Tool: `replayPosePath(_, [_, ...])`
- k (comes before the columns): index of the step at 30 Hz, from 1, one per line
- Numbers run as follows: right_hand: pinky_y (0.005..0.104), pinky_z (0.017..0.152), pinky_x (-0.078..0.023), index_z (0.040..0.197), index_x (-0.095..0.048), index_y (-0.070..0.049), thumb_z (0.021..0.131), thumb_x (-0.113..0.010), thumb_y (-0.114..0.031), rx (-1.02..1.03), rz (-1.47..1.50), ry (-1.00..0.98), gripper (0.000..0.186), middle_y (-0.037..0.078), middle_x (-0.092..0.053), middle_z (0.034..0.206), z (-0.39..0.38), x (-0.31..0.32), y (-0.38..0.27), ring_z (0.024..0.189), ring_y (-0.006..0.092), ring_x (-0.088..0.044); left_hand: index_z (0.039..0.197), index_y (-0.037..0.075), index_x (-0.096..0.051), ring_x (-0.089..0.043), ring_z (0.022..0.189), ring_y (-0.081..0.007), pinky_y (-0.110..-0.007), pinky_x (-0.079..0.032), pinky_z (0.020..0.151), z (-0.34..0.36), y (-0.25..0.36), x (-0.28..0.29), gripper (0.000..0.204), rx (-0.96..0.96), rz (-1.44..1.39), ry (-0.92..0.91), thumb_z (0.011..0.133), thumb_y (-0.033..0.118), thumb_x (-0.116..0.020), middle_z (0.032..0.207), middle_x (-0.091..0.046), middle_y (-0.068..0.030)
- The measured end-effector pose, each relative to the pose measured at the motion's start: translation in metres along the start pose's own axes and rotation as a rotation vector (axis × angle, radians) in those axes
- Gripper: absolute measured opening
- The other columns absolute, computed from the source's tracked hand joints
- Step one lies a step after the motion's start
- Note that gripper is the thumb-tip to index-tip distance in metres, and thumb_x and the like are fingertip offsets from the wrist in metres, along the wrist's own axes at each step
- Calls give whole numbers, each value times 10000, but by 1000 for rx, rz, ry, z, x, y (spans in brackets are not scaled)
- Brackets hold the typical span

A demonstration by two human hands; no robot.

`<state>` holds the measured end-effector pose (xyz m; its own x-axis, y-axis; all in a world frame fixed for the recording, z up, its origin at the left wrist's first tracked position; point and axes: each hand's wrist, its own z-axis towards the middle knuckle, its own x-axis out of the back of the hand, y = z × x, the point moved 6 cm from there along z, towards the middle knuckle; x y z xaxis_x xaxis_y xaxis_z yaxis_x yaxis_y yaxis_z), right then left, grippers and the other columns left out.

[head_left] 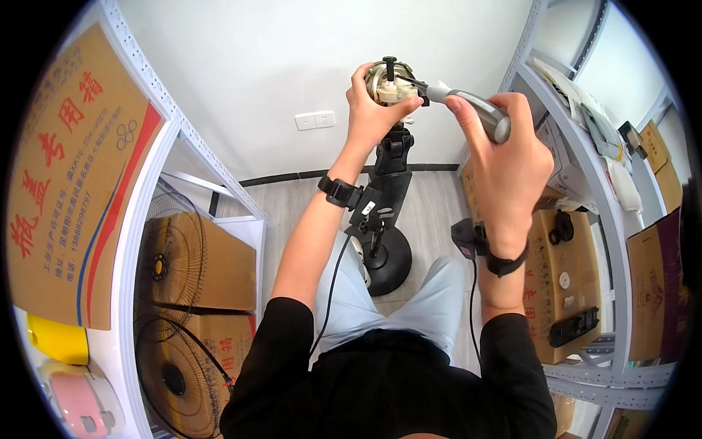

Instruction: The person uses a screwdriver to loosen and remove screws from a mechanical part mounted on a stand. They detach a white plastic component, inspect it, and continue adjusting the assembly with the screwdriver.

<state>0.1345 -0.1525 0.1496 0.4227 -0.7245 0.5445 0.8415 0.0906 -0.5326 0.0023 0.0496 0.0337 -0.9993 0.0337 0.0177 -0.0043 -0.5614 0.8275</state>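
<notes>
The motor head of a stand fan point(395, 93), with white plastic parts and a black knob on top, sits at the upper end of a black fan stand point(395, 186). My left hand point(369, 110) is wrapped around the motor head's left side, its thumb along the near edge. My right hand point(508, 146) grips the grey and white handle of a screwdriver point(475, 108), whose tip points left into the motor parts. The exact contact of the tip is too small to make out. The stand's round black base point(387, 272) is on the floor between my legs.
Wire fan grilles point(172, 271) lean at the left beside cardboard boxes point(219, 252). A metal shelf point(172, 121) with a large carton point(80, 183) rises there. On the right, a carton point(545, 293) carries loose black parts point(574, 327) beside another shelf point(618, 241). A white wall point(278, 58) stands ahead.
</notes>
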Motion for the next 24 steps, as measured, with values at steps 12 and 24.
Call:
replayPosePath(12, [342,604,-541,1105,-671,-136,852,-764,-202,551,-220,80,278,104,-601,1136,3,5,-16,650,301,-630,1452,59,-304,-463,1272,-352,-425,-465,1048,5,-12,-1,1122,-34,-14,13,621,471,-936,1336,-385,-257])
replayPosePath(24, [383,625,-548,1103,-670,-118,860,-762,-160,449,-246,61,263,127,-618,1099,8,-1,-6,729,302,-660,1459,46,-308,-506,1236,-336,-427,-491,1024,6,-8,-1,1113,-31,-39,-2,637,450,-939,1335,-393,-244])
